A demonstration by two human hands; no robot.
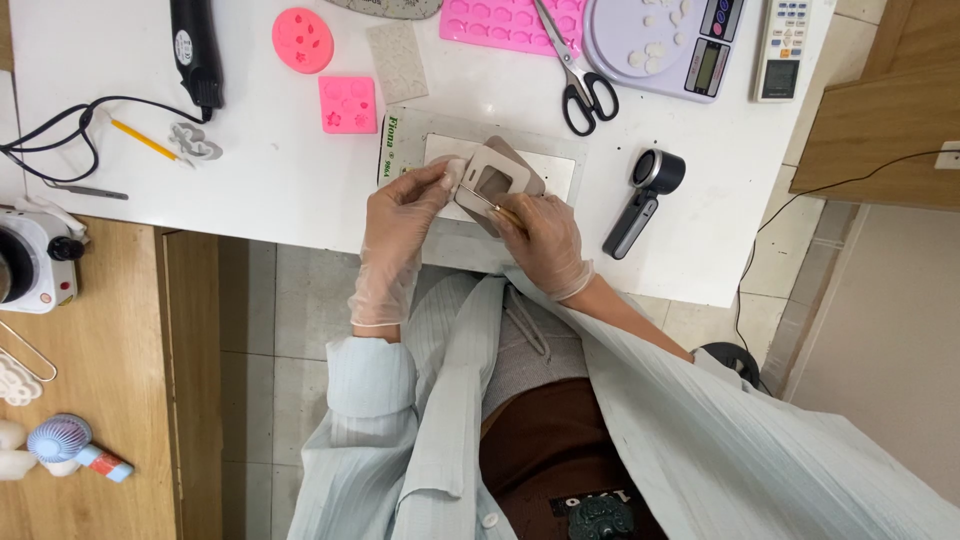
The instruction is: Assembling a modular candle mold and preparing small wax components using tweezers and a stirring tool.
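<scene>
Right now your gloved left hand (405,205) pinches the left edge of a small square-framed beige piece (492,180) with thumb and fingertips closed on it, holding it over the pale cutting mat (545,165) at the near edge of the white table (280,170). Your gloved right hand (545,240) is curled around a thin tool (490,205) whose tip lies across the frame's lower edge. A green label strip runs up the mat's left border. Behind the mat sit a square pink mould (348,104), a round pink mould (302,40) and a larger pink tray (505,22). Black-handled scissors (578,80) lie just beyond the mat, beside a lilac scale (665,45) and a white remote (785,35). A black handheld magnifier (645,195) rests to the right of the mat, apart from it
</scene>
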